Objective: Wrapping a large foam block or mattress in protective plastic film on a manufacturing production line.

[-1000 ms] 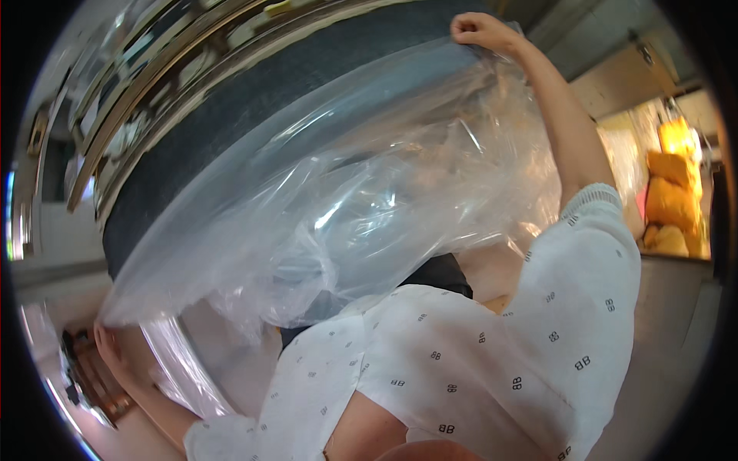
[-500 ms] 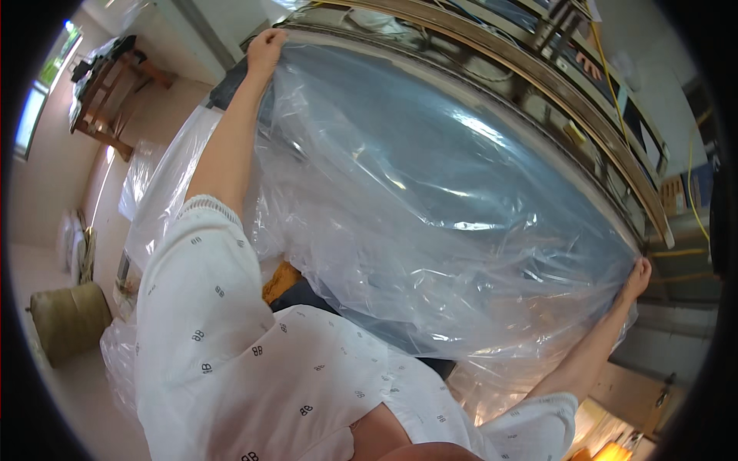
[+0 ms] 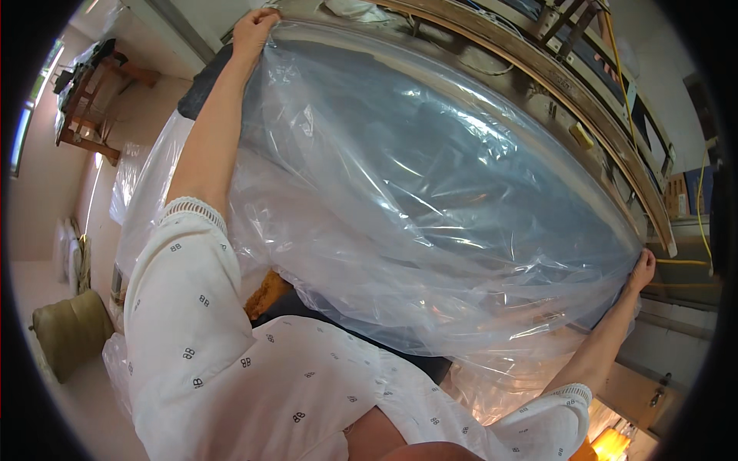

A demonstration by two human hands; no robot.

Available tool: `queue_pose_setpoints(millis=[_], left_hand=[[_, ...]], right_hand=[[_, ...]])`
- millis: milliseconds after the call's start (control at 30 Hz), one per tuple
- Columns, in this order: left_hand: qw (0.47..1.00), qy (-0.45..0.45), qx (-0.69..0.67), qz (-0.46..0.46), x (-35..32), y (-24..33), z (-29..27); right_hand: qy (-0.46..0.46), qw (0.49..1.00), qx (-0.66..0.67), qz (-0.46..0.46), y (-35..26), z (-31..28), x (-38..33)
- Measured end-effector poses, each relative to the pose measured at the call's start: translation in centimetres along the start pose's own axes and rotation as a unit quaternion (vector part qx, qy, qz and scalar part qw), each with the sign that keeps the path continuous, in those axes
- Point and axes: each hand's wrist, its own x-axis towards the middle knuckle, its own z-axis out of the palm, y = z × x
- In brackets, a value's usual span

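Left hand (image 3: 256, 32) and right hand (image 3: 643, 270) grip a clear plastic sheet (image 3: 430, 192), its long axis running upper left to lower right. Dark lettering (image 3: 299, 417) repeats across the white shirt (image 3: 330, 388).

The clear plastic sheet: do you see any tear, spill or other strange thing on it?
Nothing stands out: I see no tear or spill. The clear plastic sheet is creased and bunched on its near side, which looks ordinary for thin film held by the left hand and right hand.
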Motion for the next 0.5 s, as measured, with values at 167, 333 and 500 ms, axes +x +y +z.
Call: queue_pose_setpoints(millis=[167,333,500], left_hand=[[0.998,0.034,-0.019,-0.050,0.0,0.2,1.3],[0.992,0.096,-0.022,-0.074,-0.3,-0.4,0.3],[0.990,0.129,0.013,-0.062,0.1,-1.2,-0.2]], right_hand=[[0.042,0.995,-0.084,-0.028,1.4,-2.4,1.2],[0.068,0.980,-0.179,-0.052,0.1,-1.0,0.5],[0.036,0.992,-0.116,0.014,-0.3,-3.4,0.8]])
